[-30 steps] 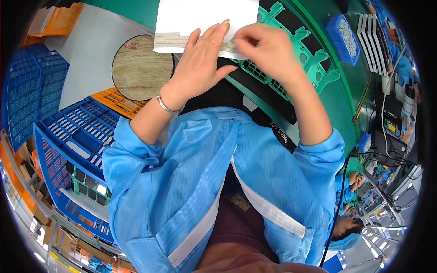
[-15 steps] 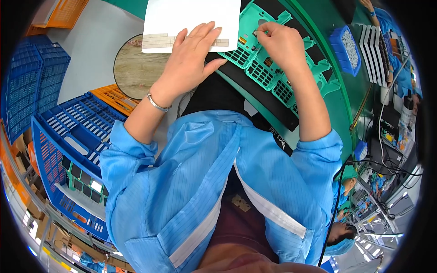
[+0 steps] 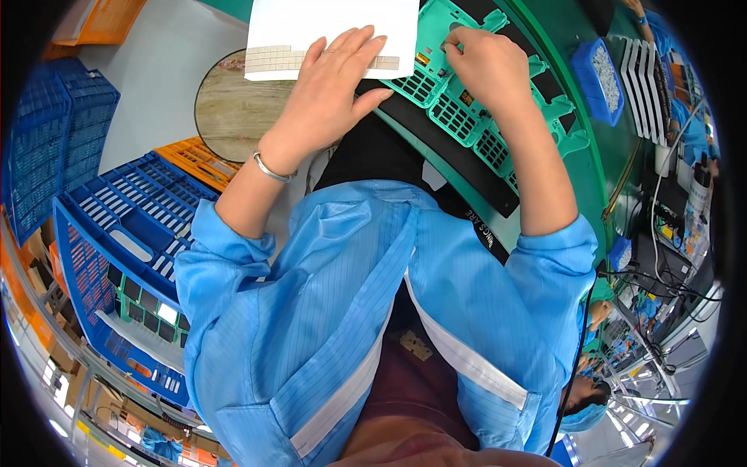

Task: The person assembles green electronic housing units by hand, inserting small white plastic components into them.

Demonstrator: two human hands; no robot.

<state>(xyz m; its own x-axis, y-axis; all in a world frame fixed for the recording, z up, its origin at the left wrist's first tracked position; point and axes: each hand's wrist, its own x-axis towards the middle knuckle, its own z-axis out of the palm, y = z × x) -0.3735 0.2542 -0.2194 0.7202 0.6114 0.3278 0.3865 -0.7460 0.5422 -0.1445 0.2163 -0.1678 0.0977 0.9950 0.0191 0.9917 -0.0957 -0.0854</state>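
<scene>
My left hand (image 3: 323,101) lies with fingers stretched out on a white sheet (image 3: 331,19). Rows of small pale stickers (image 3: 268,58) run along the sheet's near edge. Over a row of green plastic housings (image 3: 451,121) with grid openings, my right hand (image 3: 492,71) is closed in a pinch. Its fingertips are at the far housing, close to a small yellow-brown part (image 3: 422,58). Whatever sits between thumb and forefinger is hidden or too small to make out. The sheet partly covers the housing nearest to it.
A round wooden stool top (image 3: 241,113) stands left of the sheet. Blue crates (image 3: 140,210) and an orange crate (image 3: 194,165) are at the left. On the green bench (image 3: 572,47), a blue bin (image 3: 599,78) of small white parts stands beside white trays (image 3: 642,86). Other people sit farther right.
The view has shifted slightly. My right hand stays pinched near the far housing and sits a little farther right in view. My left hand remains spread on the sheet.
</scene>
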